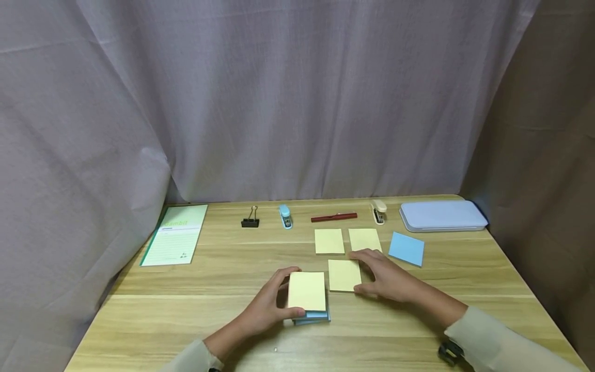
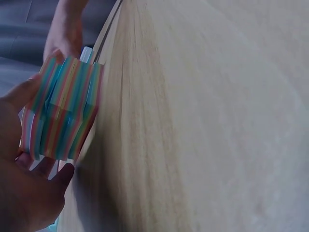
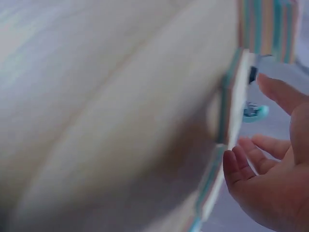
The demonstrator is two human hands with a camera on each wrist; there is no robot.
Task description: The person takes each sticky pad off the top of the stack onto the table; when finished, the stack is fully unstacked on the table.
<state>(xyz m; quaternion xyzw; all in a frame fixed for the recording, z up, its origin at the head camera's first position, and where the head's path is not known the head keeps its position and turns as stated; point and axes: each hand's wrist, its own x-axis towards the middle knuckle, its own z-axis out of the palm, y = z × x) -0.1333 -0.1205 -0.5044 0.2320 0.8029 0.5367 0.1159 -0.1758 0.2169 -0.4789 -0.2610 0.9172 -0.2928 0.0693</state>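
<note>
My left hand (image 1: 262,309) grips a stack of sticky note pads (image 1: 307,292), thumb at the near side and fingers at the far side. A yellow pad tops the stack, with blue ones jutting out below. Striped pink, teal and yellow edges of the stack (image 2: 63,108) show in the left wrist view. Just right of it, a yellow sticky note pad (image 1: 344,275) lies flat. My right hand (image 1: 388,277) spans that pad's right side, thumb and fingers apart near its corners. In the right wrist view the right fingers (image 3: 256,159) are loosely bent beside the pads.
Behind lie two yellow pads (image 1: 329,241) and a blue pad (image 1: 406,249). Along the back are a binder clip (image 1: 250,222), a blue stapler (image 1: 285,217), a dark red pen (image 1: 333,217), a cream stapler (image 1: 379,212) and a pale case (image 1: 443,215). A notepad (image 1: 174,235) lies left.
</note>
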